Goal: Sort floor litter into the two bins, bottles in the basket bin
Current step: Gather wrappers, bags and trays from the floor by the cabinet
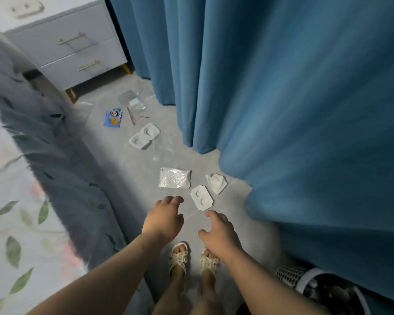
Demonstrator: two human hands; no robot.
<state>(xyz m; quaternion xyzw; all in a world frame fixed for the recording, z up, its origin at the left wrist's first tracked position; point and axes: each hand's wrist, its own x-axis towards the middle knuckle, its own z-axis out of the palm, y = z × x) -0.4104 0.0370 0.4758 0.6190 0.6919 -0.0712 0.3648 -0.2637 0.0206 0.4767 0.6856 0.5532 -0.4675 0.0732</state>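
Note:
Litter lies along the grey floor (127, 178) ahead of me. Nearest is a white card with two round cut-outs (201, 198), then a crumpled white paper (216, 183) and a shiny white plastic bag (174, 178). Farther off lie a white moulded tray (144, 135), clear plastic wrappers (163, 151), a blue snack packet (113, 117) and clear packaging with a red string (134, 104). My left hand (163, 218) and my right hand (218, 233) reach forward, both holding nothing, fingers relaxed, just short of the white card. No bottle is visible.
A white bin with a perforated basket rim (289, 275) stands at the lower right, partly under the blue curtain (282, 87). A bed with a grey floral cover (32, 178) borders the left. A white drawer cabinet (73, 46) stands at the back. My sandalled feet (191, 260) stand below.

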